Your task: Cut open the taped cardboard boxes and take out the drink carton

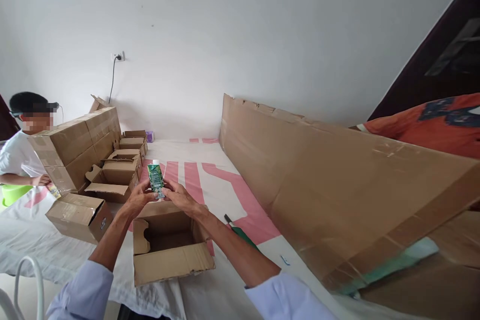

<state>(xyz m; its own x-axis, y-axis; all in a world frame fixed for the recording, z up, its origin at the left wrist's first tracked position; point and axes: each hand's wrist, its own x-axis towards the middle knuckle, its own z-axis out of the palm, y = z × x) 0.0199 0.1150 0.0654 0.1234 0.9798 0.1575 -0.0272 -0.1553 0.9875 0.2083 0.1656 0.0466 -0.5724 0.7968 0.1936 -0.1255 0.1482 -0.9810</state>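
Note:
Between my two hands I hold a green drink carton (156, 180) with a white cap, upright above the table. My left hand (140, 199) grips its left side and lower edge. On the other side, the fingers of my right hand (180, 197) press against its lower right. Just below and nearer to me is an open cardboard box (172, 260) with its flaps folded out; the part of its inside that shows is bare brown card.
A closed carton (77, 216) and several open boxes (112, 180) stand left, before stacked cartons (80, 142). Another person (22, 155) is at far left. A long cardboard panel (330, 175) borders the right. A green-and-black object (240, 232) and small blue item (285, 260) lie on the cloth.

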